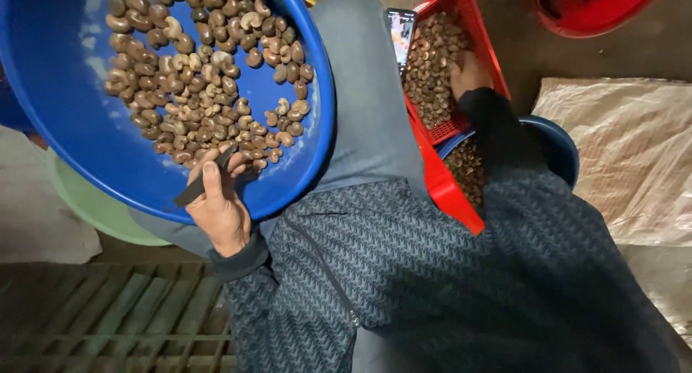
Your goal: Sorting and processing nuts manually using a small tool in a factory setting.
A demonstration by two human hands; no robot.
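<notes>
resting in the left grip [220, 207], dark knife [204, 183] above cashews [202, 85]

A small nut-sorting workplace on a bare floor is suggested: a blue basin [86, 139] of cashew nuts [202, 77] is seen above the left hand [220, 207], and a red crate [443, 178] of nuts under the right hand [468, 74].

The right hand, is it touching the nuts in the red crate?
Touching. The head view shows the right hand lying on the nuts inside the red crate, its fingers pressed into the pile, no gap visible.
</notes>
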